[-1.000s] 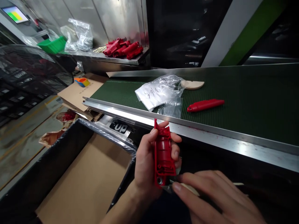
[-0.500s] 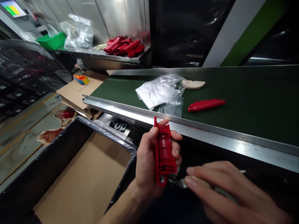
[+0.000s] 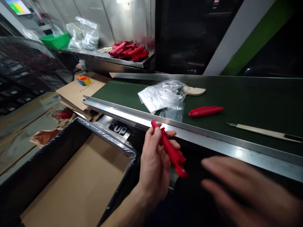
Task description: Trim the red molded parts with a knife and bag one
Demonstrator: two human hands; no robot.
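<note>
As black box (image 3: 48,157) stands open at left, left hand (image 3: 154,162) grips red plastic part (image 3: 172,151), tilted, fingers closed around it, just in front of green conveyor belt (image 3: 121,93). Plastic bag (image 3: 157,97) lies on belt beyond; right of it, second red part (image 3: 205,111). Right hand (image 3: 246,183), blurred, hovers near belt's metal edge (image 3: 189,134), thumb and fingers parted. At far right, slim knife (image 3: 260,130) rests on belt, blade pointing left.
</note>
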